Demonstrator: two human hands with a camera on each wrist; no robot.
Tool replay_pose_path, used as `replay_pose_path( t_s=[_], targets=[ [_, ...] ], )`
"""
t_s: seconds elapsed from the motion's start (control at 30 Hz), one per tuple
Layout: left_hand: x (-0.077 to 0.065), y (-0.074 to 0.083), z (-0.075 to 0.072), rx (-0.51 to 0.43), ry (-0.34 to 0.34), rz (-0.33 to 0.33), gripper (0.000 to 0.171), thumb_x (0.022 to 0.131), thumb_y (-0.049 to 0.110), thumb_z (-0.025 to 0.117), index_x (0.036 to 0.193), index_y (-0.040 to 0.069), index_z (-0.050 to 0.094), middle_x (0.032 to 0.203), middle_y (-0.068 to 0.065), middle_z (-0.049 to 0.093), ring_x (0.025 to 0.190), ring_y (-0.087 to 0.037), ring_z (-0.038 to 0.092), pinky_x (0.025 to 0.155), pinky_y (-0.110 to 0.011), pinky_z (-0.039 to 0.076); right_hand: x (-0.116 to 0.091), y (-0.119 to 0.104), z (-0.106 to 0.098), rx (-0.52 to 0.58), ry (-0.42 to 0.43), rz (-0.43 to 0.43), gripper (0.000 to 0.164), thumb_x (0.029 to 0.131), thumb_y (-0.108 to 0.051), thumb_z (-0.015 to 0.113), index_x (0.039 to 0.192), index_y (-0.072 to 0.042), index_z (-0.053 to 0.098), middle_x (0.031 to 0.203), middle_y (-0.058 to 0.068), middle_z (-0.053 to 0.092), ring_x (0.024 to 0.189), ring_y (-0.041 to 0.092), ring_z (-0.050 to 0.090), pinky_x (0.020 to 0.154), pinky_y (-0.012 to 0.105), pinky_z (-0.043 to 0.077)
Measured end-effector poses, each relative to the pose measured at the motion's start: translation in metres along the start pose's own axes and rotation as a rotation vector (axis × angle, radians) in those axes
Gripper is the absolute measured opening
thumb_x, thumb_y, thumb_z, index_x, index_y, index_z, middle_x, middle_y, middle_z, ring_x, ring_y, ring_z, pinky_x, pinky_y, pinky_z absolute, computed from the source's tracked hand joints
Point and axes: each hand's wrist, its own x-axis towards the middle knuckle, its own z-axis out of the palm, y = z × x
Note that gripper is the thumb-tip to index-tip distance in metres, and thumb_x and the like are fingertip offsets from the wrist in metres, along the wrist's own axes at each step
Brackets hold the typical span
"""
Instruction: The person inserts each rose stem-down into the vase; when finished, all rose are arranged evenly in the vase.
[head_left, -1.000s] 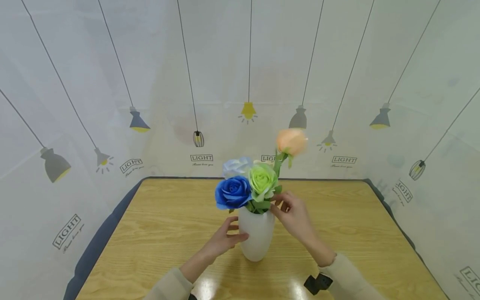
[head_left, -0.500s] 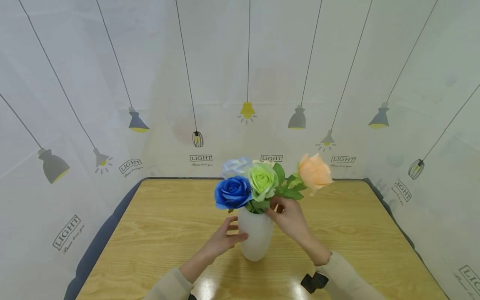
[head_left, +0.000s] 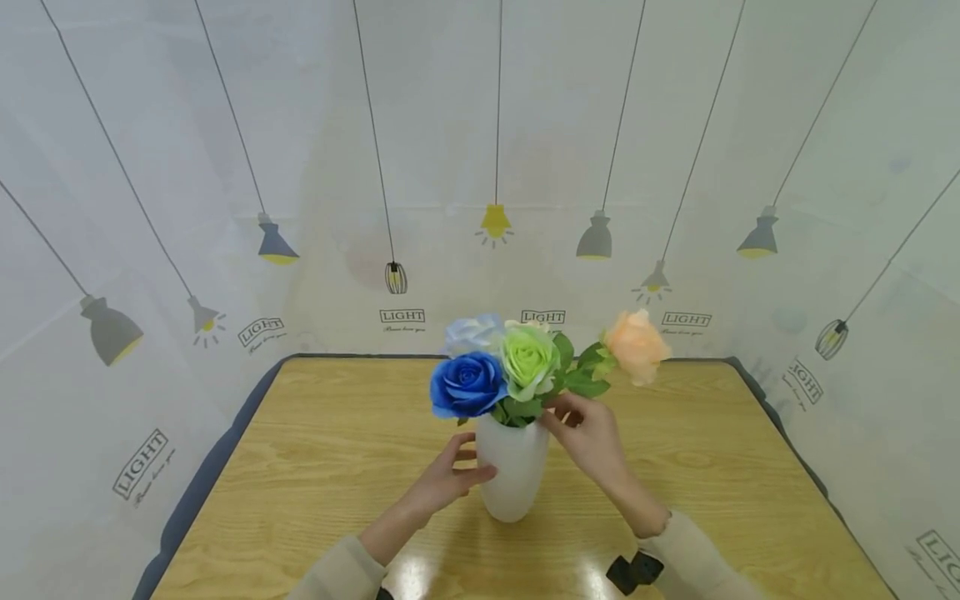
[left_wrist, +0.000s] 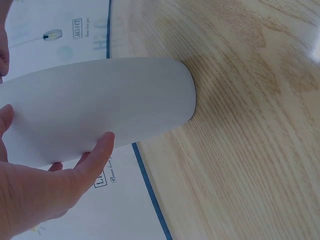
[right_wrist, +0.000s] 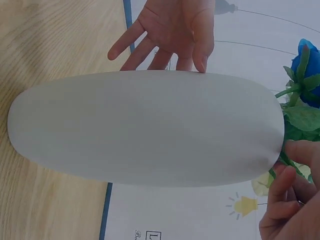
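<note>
A white vase (head_left: 512,471) stands upright on the table, holding a dark blue rose (head_left: 468,385), a green rose (head_left: 528,360) and a pale blue rose (head_left: 472,335). A peach rose (head_left: 637,347) leans out to the right over the rim. At the rim's right side, my right hand (head_left: 592,433) pinches the peach rose's stem, with the fingertips partly hidden by leaves. My left hand (head_left: 442,479) rests against the vase's left side, thumb toward the front, fingers mostly straight. In the right wrist view, the left hand's fingers (right_wrist: 172,35) spread along the vase wall.
The wooden table (head_left: 315,467) has a dark edging at its back and sides. Behind it hangs a pale backdrop (head_left: 420,150) printed with pendant lamps. A small black device (head_left: 634,572) is at the right sleeve.
The peach rose has tipped from nearly upright to leaning right and lower. My right hand stays at the rim with only small shifts. The left hand and vase have hardly moved.
</note>
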Motion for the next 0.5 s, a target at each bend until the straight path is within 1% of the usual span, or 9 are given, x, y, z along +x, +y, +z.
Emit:
replay_pose_path(
  t_s=[0.1, 0.17, 0.27, 0.4, 0.5],
  targets=[
    [-0.0003, -0.0007, -0.0001, 0.001, -0.001, 0.01, 0.075, 0.078, 0.039, 0.065, 0.134, 0.007, 0.026, 0.126, -0.021, 0.037, 0.108, -0.038, 0.044, 0.079, -0.05, 0.039, -0.0029, 0.0038, -0.0016, 0.037, 0.013, 0.012, 0.01, 0.081, -0.011, 0.064, 0.089, -0.005, 0.068, 0.065, -0.001, 0.057, 0.046, 0.012, 0.046, 0.041, 0.024, 0.038],
    [-0.0005, -0.0008, 0.0001, 0.002, 0.0, 0.016, 0.075, 0.078, 0.038, 0.065, 0.134, 0.007, 0.026, 0.126, -0.021, 0.037, 0.108, -0.038, 0.044, 0.079, -0.05, 0.04, -0.0048, 0.005, -0.003, 0.074, 0.036, 0.043, 0.015, 0.084, -0.014, 0.062, 0.093, -0.003, 0.067, 0.067, 0.001, 0.06, 0.044, 0.011, 0.047, 0.04, 0.025, 0.039],
    [-0.0004, -0.0012, 0.0002, 0.003, 0.002, 0.02, 0.075, 0.078, 0.038, 0.066, 0.134, 0.007, 0.026, 0.126, -0.021, 0.037, 0.108, -0.038, 0.044, 0.079, -0.05, 0.04, -0.0069, 0.0045, -0.0054, 0.142, 0.09, 0.094, 0.02, 0.085, -0.017, 0.061, 0.095, -0.001, 0.066, 0.067, 0.006, 0.061, 0.04, 0.013, 0.048, 0.037, 0.026, 0.039],
    [-0.0003, -0.0017, 0.0004, 0.004, 0.004, 0.024, 0.075, 0.079, 0.038, 0.065, 0.134, 0.007, 0.026, 0.125, -0.022, 0.037, 0.108, -0.039, 0.044, 0.079, -0.049, 0.04, -0.0068, 0.002, -0.0077, 0.237, 0.145, 0.156, 0.021, 0.084, -0.02, 0.061, 0.097, -0.002, 0.061, 0.066, 0.012, 0.06, 0.042, 0.019, 0.051, 0.038, 0.027, 0.039],
    [-0.0007, -0.0019, 0.0007, 0.007, 0.007, 0.028, 0.075, 0.079, 0.038, 0.065, 0.134, 0.007, 0.026, 0.125, -0.022, 0.038, 0.107, -0.039, 0.044, 0.079, -0.049, 0.04, -0.0055, 0.0014, -0.0084, 0.299, 0.16, 0.224, 0.026, 0.086, -0.024, 0.059, 0.105, -0.006, 0.054, 0.065, 0.012, 0.059, 0.042, 0.021, 0.051, 0.038, 0.027, 0.037]
  ],
)
